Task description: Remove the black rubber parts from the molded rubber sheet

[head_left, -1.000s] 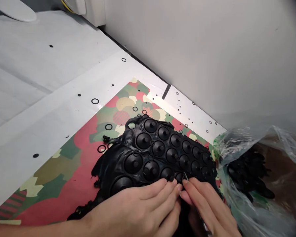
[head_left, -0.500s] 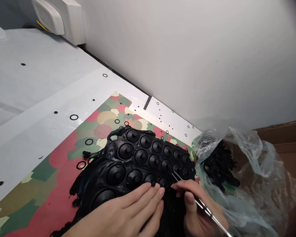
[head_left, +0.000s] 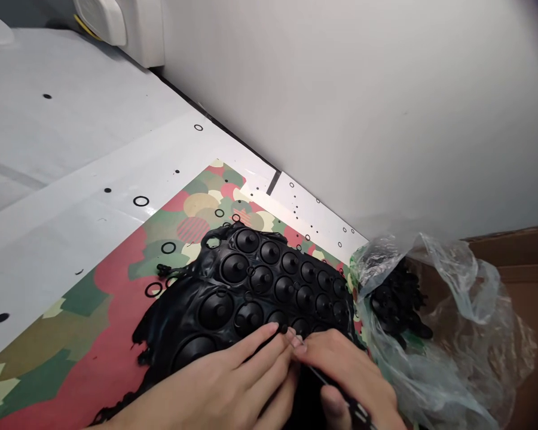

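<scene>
A black rubber sheet [head_left: 224, 280] with rows of round moulded domes lies spread out, its edges ragged and torn. Across its near part my left hand [head_left: 246, 376] is laid, fingers close together and fingertips pinching the rubber beside a dome. My right hand [head_left: 349, 370] is closed around slim metal tweezers [head_left: 361, 412], whose tips are hidden under the fingers. The two hands meet at the fingertips over the sheet. What lies right under the fingertips is covered.
Under the sheet is a patterned red and green mat [head_left: 121, 286] on a white table [head_left: 67, 143]. Small black rings [head_left: 140, 201] and dots are scattered about. To the right, a clear plastic bag [head_left: 466, 286] with black rubber pieces [head_left: 399, 304] sits in a cardboard box [head_left: 529, 269]. A white wall [head_left: 341, 107] rises behind.
My right hand has moved left, up against the left fingertips, and the tweezer tips that showed before are now hidden. The left hand stays on the sheet. The view has shifted slightly.
</scene>
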### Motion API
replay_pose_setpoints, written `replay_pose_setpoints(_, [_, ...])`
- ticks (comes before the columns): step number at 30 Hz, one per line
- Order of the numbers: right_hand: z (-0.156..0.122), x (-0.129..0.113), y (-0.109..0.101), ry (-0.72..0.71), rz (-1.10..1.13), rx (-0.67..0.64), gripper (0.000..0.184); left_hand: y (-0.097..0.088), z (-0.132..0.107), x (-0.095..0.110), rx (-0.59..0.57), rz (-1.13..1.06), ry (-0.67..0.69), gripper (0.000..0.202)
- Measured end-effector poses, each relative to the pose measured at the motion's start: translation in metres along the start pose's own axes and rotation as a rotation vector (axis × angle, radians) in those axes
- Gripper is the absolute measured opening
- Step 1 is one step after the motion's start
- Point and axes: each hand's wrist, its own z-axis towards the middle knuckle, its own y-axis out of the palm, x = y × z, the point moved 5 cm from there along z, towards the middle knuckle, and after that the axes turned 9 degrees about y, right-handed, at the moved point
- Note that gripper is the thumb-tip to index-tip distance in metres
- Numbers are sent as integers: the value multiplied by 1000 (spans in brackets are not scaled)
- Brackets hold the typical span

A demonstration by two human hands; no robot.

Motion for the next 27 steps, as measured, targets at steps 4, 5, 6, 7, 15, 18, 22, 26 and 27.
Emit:
replay_pose_setpoints(4, [3, 6, 2, 128, 88, -24, 34, -2, 1, 1, -6, 7, -12, 46])
replay_pose_setpoints(5, [3, 7, 2, 145, 96, -19, 33, -2, 1, 1, -7, -4, -18, 46])
replay_pose_setpoints(6, [3, 7, 2, 153, 102, -17, 32, -3, 1, 1, -10, -17, -21, 46])
replay_pose_setpoints(7, [2, 7, 2, 159, 104, -22, 32, -3, 1, 1, -11, -26, -23, 46])
replay_pose_setpoints(15, [2, 7, 5, 189, 120, -27, 33, -3, 2, 1, 2, -26, -20, 47])
replay_pose_setpoints(18, [1, 7, 6, 190, 145, -18, 33, -4, 2, 1, 1, -26, -25, 45])
replay_pose_setpoints(22, [-3, 12, 6, 214, 161, -29, 30, -5, 1, 2, 5, -40, -33, 48])
replay_pose_setpoints(26, [-3, 11, 6, 210, 151, -50, 28, -6, 0, 2, 4, -56, -33, 47])
replay_pose_setpoints(27, [-3, 10, 5, 201, 135, -47, 28, -6, 0, 1, -2, -52, -29, 47])
